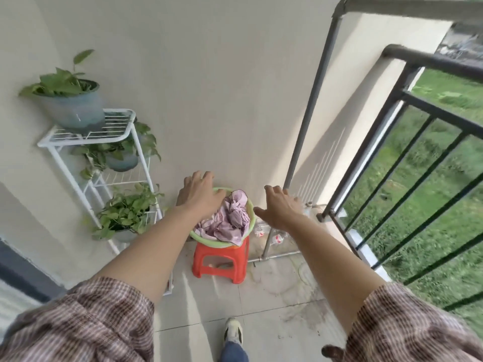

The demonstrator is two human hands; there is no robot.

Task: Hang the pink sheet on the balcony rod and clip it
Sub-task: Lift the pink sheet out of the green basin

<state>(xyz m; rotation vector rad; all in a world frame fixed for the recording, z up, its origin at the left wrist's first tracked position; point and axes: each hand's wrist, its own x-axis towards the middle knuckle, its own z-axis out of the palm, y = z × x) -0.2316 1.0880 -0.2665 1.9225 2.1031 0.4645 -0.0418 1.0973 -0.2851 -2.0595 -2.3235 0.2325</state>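
The open railing is your biggest hazard: if you swing a long wet cloth up beside it, a loose end could slip out between the bars over the grass. The balcony rod sits high at the upper right, well apart from the load, so lifting carelessly could drag a trailing edge across the dirty, stained floor tiles. The orange stool is small and light, and the green basin overhangs its seat; pull sideways and you may tip both. The pink sheet lies crumpled in that basin, one corner draped over the near rim, so grabbing a single fold may bring it up twisted. Your left hand hovers over the basin's far left rim and your right hand just to its right, both with fingers spread and holding nothing. No clips show anywhere, so you may reach the rod without one. As for containers: the basin holds only the sheet; the white rack carries three pots, top, middle and bottom, each holding a leafy green plant.
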